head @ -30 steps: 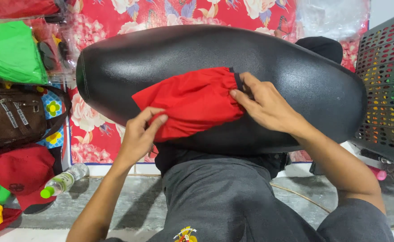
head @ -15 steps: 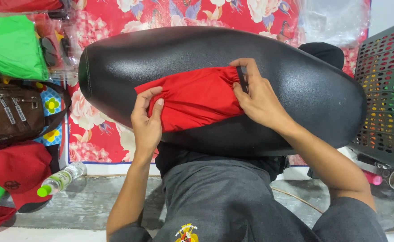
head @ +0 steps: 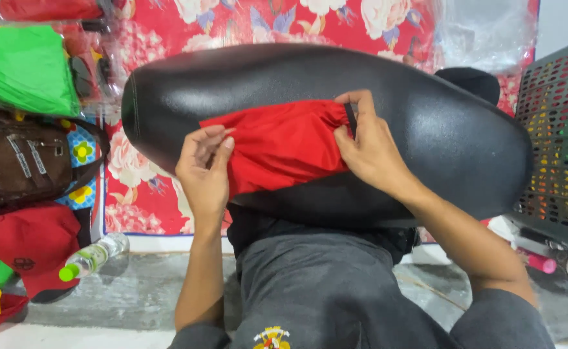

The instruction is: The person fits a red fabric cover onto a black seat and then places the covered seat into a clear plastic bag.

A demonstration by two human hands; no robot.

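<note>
A long black padded seat (head: 439, 136) lies across my lap. A red cloth cover (head: 277, 145) with a gathered, black-edged hem sits on its middle. My left hand (head: 204, 169) pinches the cover's left edge. My right hand (head: 369, 150) grips the gathered elastic hem on the right side, thumb and fingers closed on it.
A red floral sheet (head: 145, 194) lies beneath the seat. On the left are green cloth (head: 22, 71), a brown bag (head: 22, 161), a red cap (head: 32, 242) and a plastic bottle (head: 93, 255). A perforated grey crate (head: 558, 148) stands at the right.
My left hand has risen from the cover's lower left corner to its upper left edge. The right hand stays on the hem; the cover now lies more spread across the seat.
</note>
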